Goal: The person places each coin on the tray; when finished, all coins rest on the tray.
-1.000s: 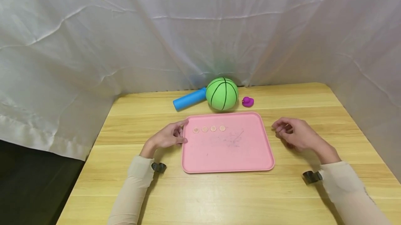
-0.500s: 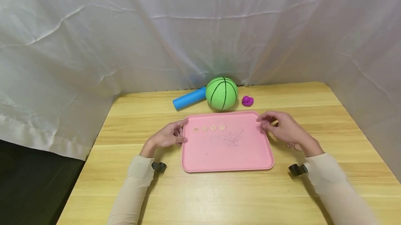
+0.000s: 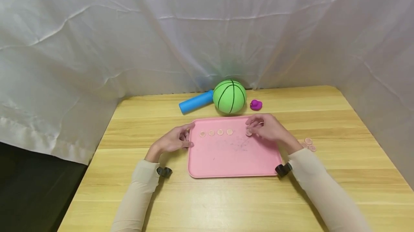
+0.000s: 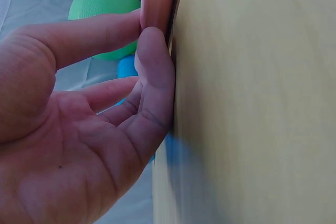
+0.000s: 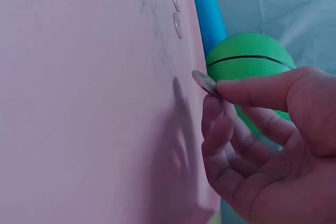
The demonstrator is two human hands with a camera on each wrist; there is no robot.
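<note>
My right hand (image 3: 266, 127) is over the upper right part of a pink tray (image 3: 226, 162). Between thumb and finger it pinches a coin (image 5: 205, 82), held above the tray surface in the right wrist view. A row of several coins (image 3: 220, 132) lies flat along the tray's far left side. At the tray's left edge, my left hand (image 3: 173, 139) grips the rim. In the left wrist view its thumb and a finger meet the tray wall (image 4: 156, 3).
Several more coins (image 3: 308, 141) lie on the wooden table (image 3: 226, 203), partly behind the right forearm. Beyond the tray are a blue cylinder (image 3: 195, 102), a green ball (image 3: 230, 96) with black lines and a small purple duck (image 3: 256, 105). A pale curtain (image 3: 207, 38) stands behind.
My right hand has moved left from the table beside the tray to over the tray, carrying a coin. Coins under that hand have come into view. The left hand stays on the rim.
</note>
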